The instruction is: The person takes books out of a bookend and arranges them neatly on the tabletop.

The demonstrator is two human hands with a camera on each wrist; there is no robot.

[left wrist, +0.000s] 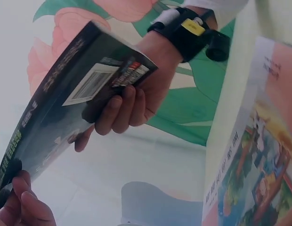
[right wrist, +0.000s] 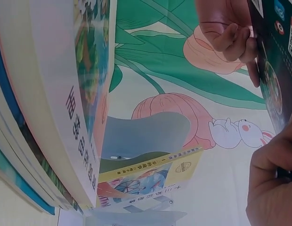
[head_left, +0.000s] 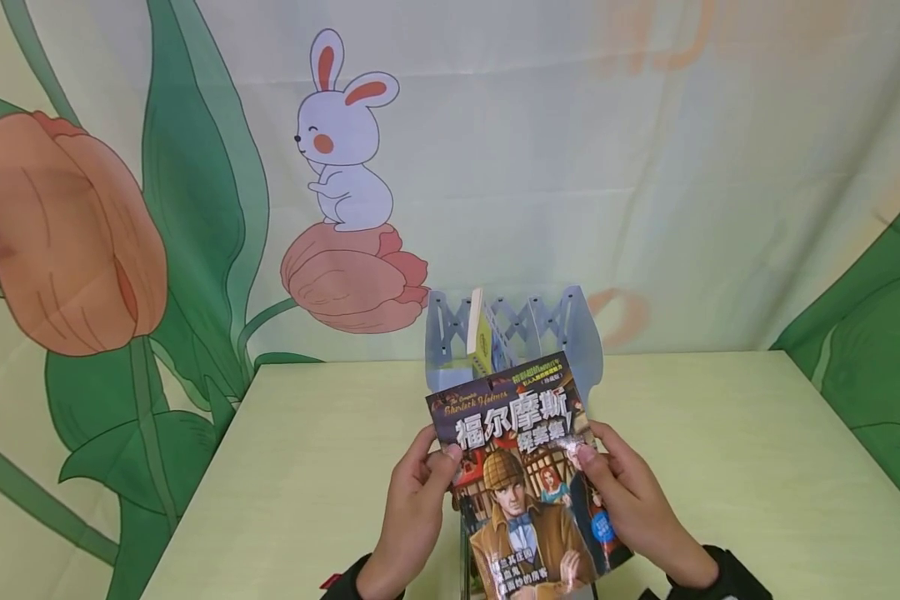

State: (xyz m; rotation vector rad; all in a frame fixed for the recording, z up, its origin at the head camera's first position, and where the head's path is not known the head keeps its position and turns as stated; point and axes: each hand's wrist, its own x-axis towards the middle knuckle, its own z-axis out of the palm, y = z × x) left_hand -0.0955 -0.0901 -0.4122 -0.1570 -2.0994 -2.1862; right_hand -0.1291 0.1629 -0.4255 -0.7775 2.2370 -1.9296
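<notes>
Both hands hold up a Sherlock Holmes book [head_left: 521,492], its cover facing the head camera and a little tilted. My left hand [head_left: 416,500] grips the left edge, thumb on the front cover. The right hand [head_left: 637,492] pinches the opposite edge, thumb also on the front. In the left wrist view the dark back cover [left wrist: 66,108] shows a white barcode label, with fingers curled behind it. Behind the book stands a blue expandable bookend rack [head_left: 585,333]; a yellow-spined book [head_left: 480,342] is upright in it.
Below the held book lies a stack of books [right wrist: 47,108], mostly hidden in the head view; its top book [left wrist: 259,155] has a colourful illustrated cover. The pale table [head_left: 292,467] meets a printed backdrop [head_left: 525,167] with a rabbit and tulips.
</notes>
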